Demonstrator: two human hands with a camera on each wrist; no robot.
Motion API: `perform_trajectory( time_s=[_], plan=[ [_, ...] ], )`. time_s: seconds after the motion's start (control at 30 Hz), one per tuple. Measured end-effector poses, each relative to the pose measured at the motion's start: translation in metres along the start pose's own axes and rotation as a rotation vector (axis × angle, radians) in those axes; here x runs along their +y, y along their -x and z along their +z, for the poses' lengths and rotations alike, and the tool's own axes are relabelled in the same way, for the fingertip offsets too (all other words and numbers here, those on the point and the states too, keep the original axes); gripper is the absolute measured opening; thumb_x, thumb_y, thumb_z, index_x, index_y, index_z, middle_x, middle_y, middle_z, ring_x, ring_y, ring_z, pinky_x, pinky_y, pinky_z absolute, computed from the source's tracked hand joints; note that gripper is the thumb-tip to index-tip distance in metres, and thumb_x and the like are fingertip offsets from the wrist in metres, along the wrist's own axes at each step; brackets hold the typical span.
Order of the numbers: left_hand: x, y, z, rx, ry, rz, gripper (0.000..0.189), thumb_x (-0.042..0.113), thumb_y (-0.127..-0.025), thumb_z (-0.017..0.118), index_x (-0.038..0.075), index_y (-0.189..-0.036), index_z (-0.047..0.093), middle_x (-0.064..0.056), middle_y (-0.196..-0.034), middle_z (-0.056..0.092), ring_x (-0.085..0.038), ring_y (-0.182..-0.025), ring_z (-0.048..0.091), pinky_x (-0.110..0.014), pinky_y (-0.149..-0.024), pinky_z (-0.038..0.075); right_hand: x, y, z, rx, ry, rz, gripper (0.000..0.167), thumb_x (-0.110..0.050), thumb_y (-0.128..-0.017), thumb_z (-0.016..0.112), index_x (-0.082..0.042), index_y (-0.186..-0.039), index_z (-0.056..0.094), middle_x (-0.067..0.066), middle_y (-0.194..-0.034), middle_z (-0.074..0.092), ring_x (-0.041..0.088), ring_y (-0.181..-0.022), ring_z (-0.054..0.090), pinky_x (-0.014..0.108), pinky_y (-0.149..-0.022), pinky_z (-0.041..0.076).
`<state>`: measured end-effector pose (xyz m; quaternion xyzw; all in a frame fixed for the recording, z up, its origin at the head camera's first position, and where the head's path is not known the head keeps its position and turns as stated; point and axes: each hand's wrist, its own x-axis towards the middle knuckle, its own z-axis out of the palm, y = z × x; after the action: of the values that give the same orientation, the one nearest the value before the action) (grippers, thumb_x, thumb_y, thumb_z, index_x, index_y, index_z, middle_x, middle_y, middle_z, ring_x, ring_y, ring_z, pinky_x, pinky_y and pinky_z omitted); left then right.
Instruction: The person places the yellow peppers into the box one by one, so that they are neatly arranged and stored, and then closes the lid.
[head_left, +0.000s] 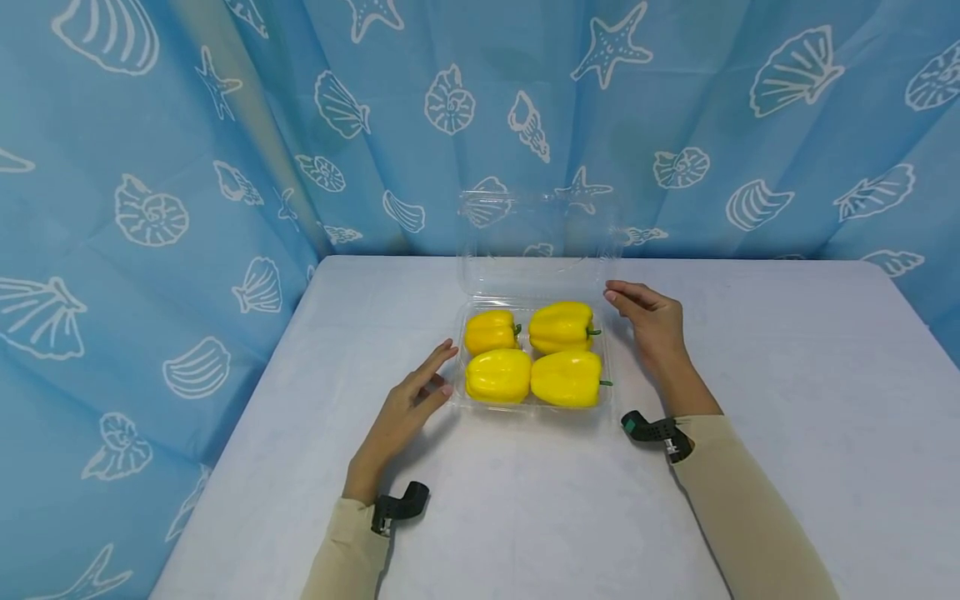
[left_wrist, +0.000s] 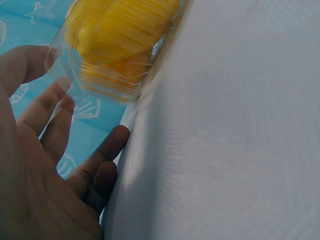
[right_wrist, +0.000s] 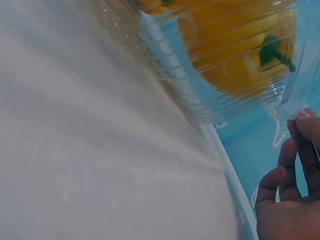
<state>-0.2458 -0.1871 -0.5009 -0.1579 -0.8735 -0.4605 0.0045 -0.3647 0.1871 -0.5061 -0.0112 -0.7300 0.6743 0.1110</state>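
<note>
A clear plastic clamshell container [head_left: 536, 408] stands on the table with its transparent lid [head_left: 540, 242] raised at the back. Several yellow bell peppers [head_left: 564, 379] with green stems lie inside in two rows. At the container's left side is my left hand [head_left: 408, 408], fingers extended; the left wrist view shows its thumb [left_wrist: 37, 61] against the corner of the rim. My right hand [head_left: 654, 321] is at the back right corner, by the hinge. Its thumb and forefinger pinch the clear plastic edge there, and the other fingers [right_wrist: 287, 172] are loosely bent.
A white cloth [head_left: 510, 500] covers the table. Behind it and along the left hangs a blue curtain [head_left: 480, 150] printed with white shells and starfish. Each wrist carries a black camera mount [head_left: 401, 504].
</note>
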Motion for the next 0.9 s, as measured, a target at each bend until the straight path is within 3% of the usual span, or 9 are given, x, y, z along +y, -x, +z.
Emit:
perform_trajectory(
  time_s=[0.47, 0.9],
  plan=[
    [-0.0037, 0.0004, -0.0011, -0.002, -0.004, 0.031, 0.054, 0.029, -0.104, 0.054, 0.036, -0.155, 0.038, 0.018, -0.160, 0.028, -0.014, -0.109, 0.054, -0.040, -0.092, 0.046, -0.0005, 0.0077, -0.0050, -0.027, 0.019, -0.025, 0.041, -0.040, -0.089, 0.074, -0.012, -0.120, 0.074, -0.002, -0.114, 0.072, 0.015, -0.103, 0.061, 0.019, -0.085, 0.048],
    [-0.0056, -0.0004, -0.0005, 0.000, 0.000, 0.030, 0.053, 0.031, -0.104, 0.054, 0.037, -0.154, 0.039, 0.018, -0.160, 0.028, -0.014, -0.108, 0.054, -0.042, -0.091, 0.045, 0.0025, 0.0100, -0.0073, -0.051, -0.020, -0.109, 0.033, -0.027, -0.092, 0.073, -0.004, -0.115, 0.074, 0.000, -0.109, 0.073, 0.016, -0.099, 0.065, 0.023, -0.084, 0.051]
  ],
)
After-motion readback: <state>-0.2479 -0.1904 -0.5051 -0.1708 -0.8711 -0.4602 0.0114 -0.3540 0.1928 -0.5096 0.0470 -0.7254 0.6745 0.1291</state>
